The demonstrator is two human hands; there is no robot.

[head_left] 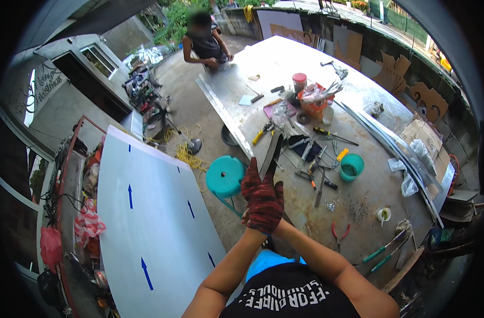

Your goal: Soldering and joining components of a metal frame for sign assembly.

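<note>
My left hand (262, 205), in a red and black knit glove, is at the near table edge with its back up. A dark flat metal bar (272, 155) sticks out forward between its raised forefinger and thumb, and the hand appears closed on it. My right forearm (311, 246) runs in beneath the glove. My right hand is mostly hidden there; a bit of bare skin at the glove's left edge may be its fingers. Beside the bar on the metal-topped table (305, 204) lie a yellow-handled tool (262, 133) and several hand tools on a dark cloth (304, 147).
A teal stool (225, 176) stands left of my hands, near a large pale sheet (157, 212) with blue arrows. Right of the tools are a green bucket (351, 167), red-handled pliers (340, 234) and long metal strips (390, 148). Another person (203, 45) is at the far table edge.
</note>
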